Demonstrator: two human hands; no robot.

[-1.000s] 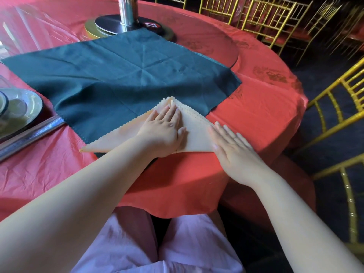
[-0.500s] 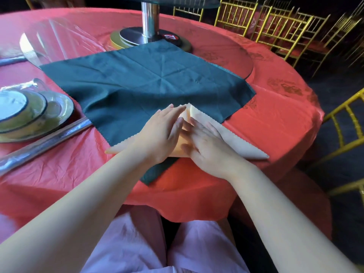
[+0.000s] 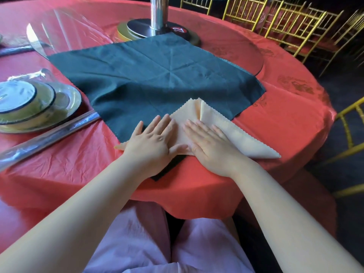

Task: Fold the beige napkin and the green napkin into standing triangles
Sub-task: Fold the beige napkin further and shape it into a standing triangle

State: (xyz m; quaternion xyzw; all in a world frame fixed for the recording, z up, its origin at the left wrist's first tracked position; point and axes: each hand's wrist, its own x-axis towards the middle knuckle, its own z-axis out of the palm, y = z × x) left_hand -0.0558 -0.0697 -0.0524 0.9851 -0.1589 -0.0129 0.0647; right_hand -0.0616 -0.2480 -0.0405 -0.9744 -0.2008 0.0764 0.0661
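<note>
At centre frame we press our left hand (image 3: pixel 152 142) and right hand (image 3: pixel 208 143) flat, fingers straight and gripping nothing, on the beige napkin (image 3: pixel 232 133), folded into a triangle. It overlaps the spread green napkin (image 3: pixel 149 79) on the red tablecloth (image 3: pixel 78 154).

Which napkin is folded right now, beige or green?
The beige napkin, under the left hand and right hand, is folded into a triangle; the green napkin lies unfolded beneath it.

Head camera looks down, close, over table (image 3: pixel 275 123).
</note>
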